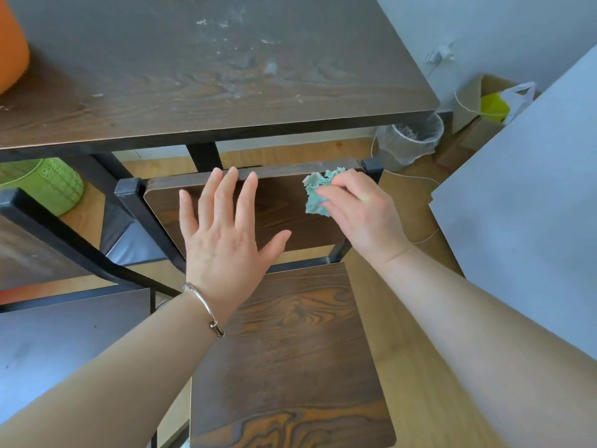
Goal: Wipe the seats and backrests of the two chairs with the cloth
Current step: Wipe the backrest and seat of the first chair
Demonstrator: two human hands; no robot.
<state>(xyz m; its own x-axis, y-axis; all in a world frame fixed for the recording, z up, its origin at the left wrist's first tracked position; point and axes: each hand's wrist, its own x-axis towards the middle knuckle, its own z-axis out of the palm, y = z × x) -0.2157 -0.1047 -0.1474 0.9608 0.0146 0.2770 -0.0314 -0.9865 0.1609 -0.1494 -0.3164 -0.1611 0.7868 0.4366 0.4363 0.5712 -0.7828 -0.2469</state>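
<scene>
A dark wood chair stands right below me, its seat (290,350) empty and its backrest (284,208) pushed up near the table edge. My left hand (226,234) is spread flat with straight fingers over the backrest's left half, fingertips at its top edge. My right hand (358,208) grips a crumpled teal cloth (315,192) and holds it against the backrest's upper right part. A second chair's black frame (64,234) and dark padded seat (135,244) show at the left, partly hidden under the table.
A dark wooden table (210,101) with pale dusty smears spans the top. An orange object (11,46) sits at its left end. A green pot (48,185) stands under the table. A lined waste bin (410,140) and a cardboard box (478,105) sit at right.
</scene>
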